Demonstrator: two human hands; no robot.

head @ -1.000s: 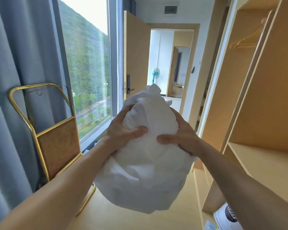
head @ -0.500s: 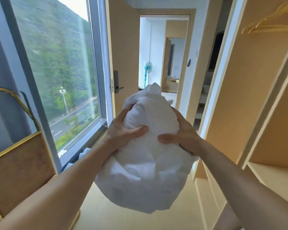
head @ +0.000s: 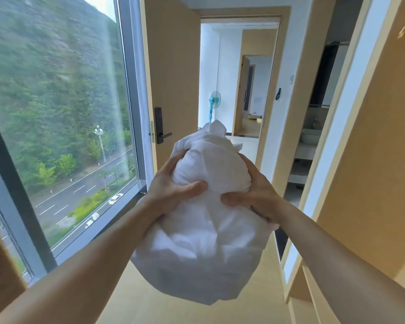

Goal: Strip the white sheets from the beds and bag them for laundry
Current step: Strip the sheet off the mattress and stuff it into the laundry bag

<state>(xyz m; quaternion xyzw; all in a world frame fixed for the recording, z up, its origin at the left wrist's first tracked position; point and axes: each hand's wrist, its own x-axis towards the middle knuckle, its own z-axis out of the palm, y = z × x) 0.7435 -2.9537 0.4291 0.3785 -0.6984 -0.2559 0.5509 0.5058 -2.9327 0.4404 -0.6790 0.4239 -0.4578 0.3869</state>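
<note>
White sheet bundle (head: 204,230) held mid-air at frame centre, above floor. Left hand (head: 171,188) gripped bundle's left side, thumb curled across front. Right hand (head: 255,195) gripped right side likewise. Open door (head: 173,78) far behind, window (head: 56,113) left.

The bundle of sheets (head: 204,242) at centre frame is plain white, with soft grey shadow in its folds. Behind it the open door (head: 173,66) is pale tan, and its lock and handle (head: 160,126) are matte black. The window frame (head: 17,190) at left is dark grey. Through the glass a hillside (head: 45,78) shows mottled green above a grey road (head: 68,197) with white dashes. The fan (head: 214,100) in the far room is turquoise. The floor (head: 138,300) is pale beige, and the shelving (head: 372,160) at right is tan.
</note>
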